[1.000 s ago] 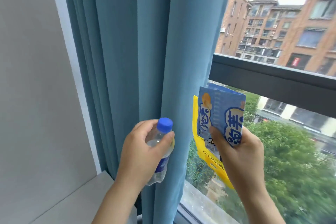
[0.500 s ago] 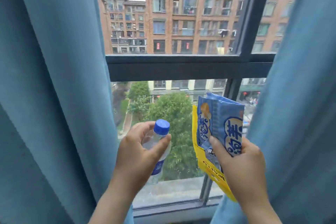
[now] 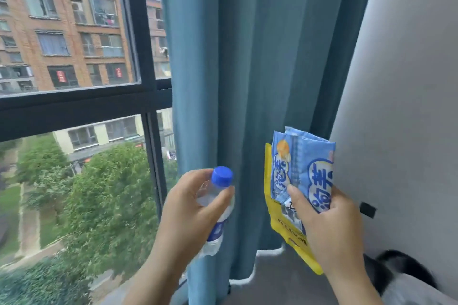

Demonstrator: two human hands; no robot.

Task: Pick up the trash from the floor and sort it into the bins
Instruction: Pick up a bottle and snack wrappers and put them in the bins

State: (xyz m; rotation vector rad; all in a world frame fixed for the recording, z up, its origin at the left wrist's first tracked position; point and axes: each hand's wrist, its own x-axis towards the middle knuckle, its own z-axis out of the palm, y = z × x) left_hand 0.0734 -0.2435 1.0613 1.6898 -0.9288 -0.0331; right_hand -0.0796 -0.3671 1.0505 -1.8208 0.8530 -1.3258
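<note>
My left hand (image 3: 188, 213) grips a small clear plastic bottle (image 3: 218, 195) with a blue cap and a blue label, held upright at chest height. My right hand (image 3: 329, 228) holds a bundle of snack wrappers: a light blue wrapper (image 3: 302, 158) with white and blue lettering in front, and a yellow wrapper (image 3: 282, 225) behind and below it. Both hands are raised side by side in front of the curtain. No bins and no floor trash are in view.
A blue curtain (image 3: 247, 69) hangs straight ahead. A dark-framed window (image 3: 74, 109) fills the left, with brick buildings and trees outside. A grey wall (image 3: 409, 106) stands on the right. Something black and furry (image 3: 401, 270) lies at the lower right, beside a grey ledge (image 3: 285, 285).
The view has swung right, from the left curtain across the window to the right curtain and wall. Both hands keep the same hold on the bottle and the wrappers.
</note>
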